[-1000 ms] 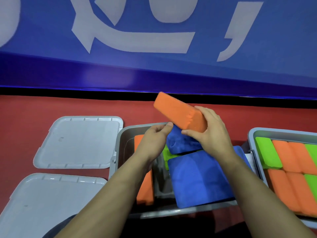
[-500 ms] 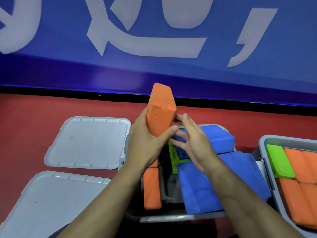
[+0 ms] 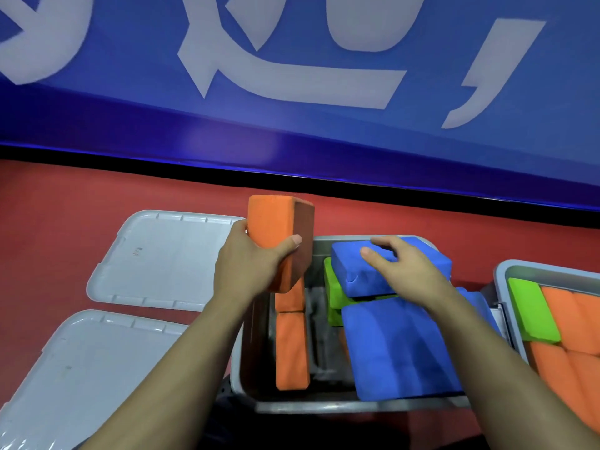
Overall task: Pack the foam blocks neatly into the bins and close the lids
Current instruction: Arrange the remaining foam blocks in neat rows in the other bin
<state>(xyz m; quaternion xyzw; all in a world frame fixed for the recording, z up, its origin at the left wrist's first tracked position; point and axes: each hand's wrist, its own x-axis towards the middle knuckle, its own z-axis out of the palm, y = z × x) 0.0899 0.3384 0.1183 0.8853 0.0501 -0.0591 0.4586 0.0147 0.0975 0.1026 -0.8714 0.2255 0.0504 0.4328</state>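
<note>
My left hand [image 3: 251, 266] grips an orange foam block [image 3: 276, 228] upright over the left side of the grey middle bin [image 3: 324, 405]. Below it, orange blocks [image 3: 291, 349] stand on edge along the bin's left side. My right hand [image 3: 402, 269] rests with relaxed fingers on a small blue block [image 3: 350, 271] that lies on a green block [image 3: 334, 295]. A large blue block [image 3: 399, 345] leans across the bin's right half. A second bin [image 3: 501, 277] at the right holds a green block [image 3: 532, 308] and several orange blocks [image 3: 565, 352].
Two grey lids lie upside down on the red floor at the left: one farther away [image 3: 162, 258], one nearer [image 3: 81, 375]. A blue wall banner [image 3: 292, 125] with white lettering rises behind the bins.
The orange block passed from my right hand to my left, which turned it upright and carried it left over the bin. My right hand moved right onto the small blue block.
</note>
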